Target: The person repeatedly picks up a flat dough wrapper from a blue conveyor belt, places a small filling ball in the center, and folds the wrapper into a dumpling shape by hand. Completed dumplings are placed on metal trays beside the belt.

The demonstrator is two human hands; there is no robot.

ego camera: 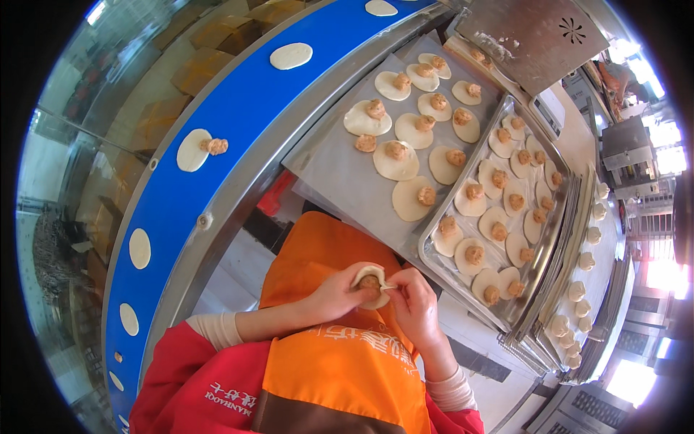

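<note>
In front of the orange apron, my left hand [341,293] cups a round dough wrapper [374,302] with a ball of meat filling [369,282] in it; the left thumb rests at the filling. My right hand [415,301] pinches the wrapper's edge between thumb and fingers, where the dough is gathered into a small fold. The top of the wrapper is still unfolded around the filling. Beyond the hands, several flat wrappers with meat balls lie on a lined sheet [331,157]. More fill the metal tray [428,255] to its right.
A blue conveyor belt [227,103] curves along the left, carrying flat wrappers and one wrapper [193,151] with filling partly over its edge. At the right, pleated buns [577,291] stand on stacked trays. A scale [550,111] and a metal box [537,38] are at the top right.
</note>
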